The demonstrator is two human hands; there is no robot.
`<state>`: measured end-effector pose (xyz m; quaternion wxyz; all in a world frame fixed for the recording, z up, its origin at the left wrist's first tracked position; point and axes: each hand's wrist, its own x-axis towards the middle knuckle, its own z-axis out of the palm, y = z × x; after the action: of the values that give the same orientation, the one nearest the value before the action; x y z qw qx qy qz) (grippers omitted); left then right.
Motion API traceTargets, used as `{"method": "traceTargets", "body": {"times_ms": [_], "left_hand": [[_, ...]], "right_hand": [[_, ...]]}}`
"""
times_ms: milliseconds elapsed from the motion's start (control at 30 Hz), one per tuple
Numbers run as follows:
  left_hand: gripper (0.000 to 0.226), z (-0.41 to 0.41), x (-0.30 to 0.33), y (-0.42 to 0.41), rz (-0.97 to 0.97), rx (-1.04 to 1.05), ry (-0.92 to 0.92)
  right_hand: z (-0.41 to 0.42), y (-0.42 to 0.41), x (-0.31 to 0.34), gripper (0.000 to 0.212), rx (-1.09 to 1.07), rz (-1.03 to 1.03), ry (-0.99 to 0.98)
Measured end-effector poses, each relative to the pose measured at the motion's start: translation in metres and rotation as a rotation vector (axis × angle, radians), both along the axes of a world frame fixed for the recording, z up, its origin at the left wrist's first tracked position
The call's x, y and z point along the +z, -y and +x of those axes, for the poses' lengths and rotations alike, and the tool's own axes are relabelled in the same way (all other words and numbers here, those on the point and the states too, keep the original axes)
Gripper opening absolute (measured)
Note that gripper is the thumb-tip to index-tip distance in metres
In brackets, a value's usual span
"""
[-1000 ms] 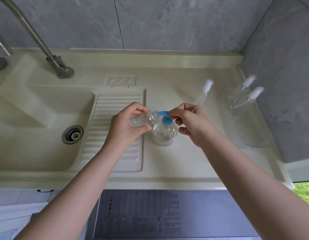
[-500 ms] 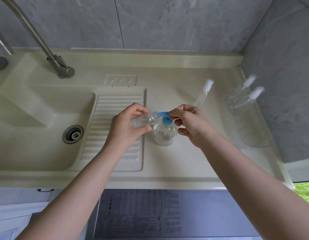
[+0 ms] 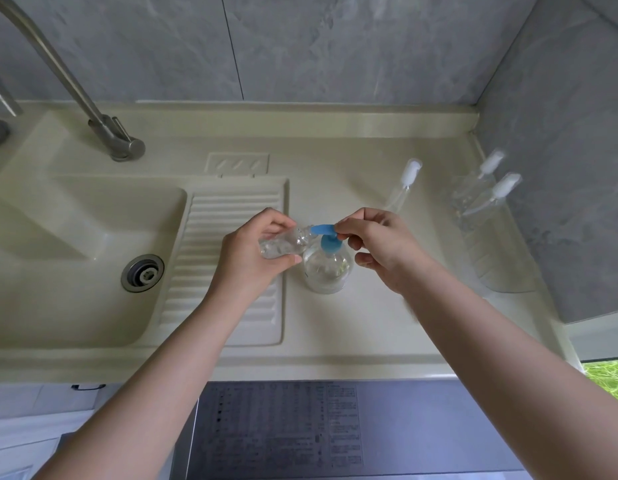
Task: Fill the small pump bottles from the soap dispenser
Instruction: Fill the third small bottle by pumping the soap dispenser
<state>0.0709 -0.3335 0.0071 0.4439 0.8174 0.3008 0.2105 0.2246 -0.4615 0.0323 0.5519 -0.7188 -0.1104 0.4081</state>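
A clear soap dispenser (image 3: pixel 328 270) with a blue pump head (image 3: pixel 325 233) stands on the cream counter (image 3: pixel 369 323), right of the ribbed drainboard. My left hand (image 3: pixel 255 252) holds a small clear bottle (image 3: pixel 283 242) tilted on its side, its open neck against the tip of the blue spout. My right hand (image 3: pixel 380 249) pinches the back of the blue pump head with thumb and fingertips. A loose white pump top with its tube (image 3: pixel 406 183) lies on the counter behind my right hand.
Two more small pump bottles (image 3: pixel 487 188) with white tops stand in a clear container (image 3: pixel 497 244) against the right wall. A sink basin (image 3: pixel 68 271) with a drain and a steel faucet (image 3: pixel 93 109) lies at left. A washing machine top (image 3: pixel 283 427) sits below the counter edge.
Almost nothing has moved. Both hands stay at the dispenser, the small bottle still at the spout and my right hand on the pump head.
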Motion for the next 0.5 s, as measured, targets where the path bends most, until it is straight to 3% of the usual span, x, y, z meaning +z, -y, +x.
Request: {"method": "traceTargets", "body": {"times_ms": [500], "left_hand": [[0.043,0.0009,0.0031,0.0008,-0.002,-0.002,-0.004]], "right_hand": [[-0.0012,-0.0025,0.0011,0.023,-0.001,-0.037,0.024]]}}
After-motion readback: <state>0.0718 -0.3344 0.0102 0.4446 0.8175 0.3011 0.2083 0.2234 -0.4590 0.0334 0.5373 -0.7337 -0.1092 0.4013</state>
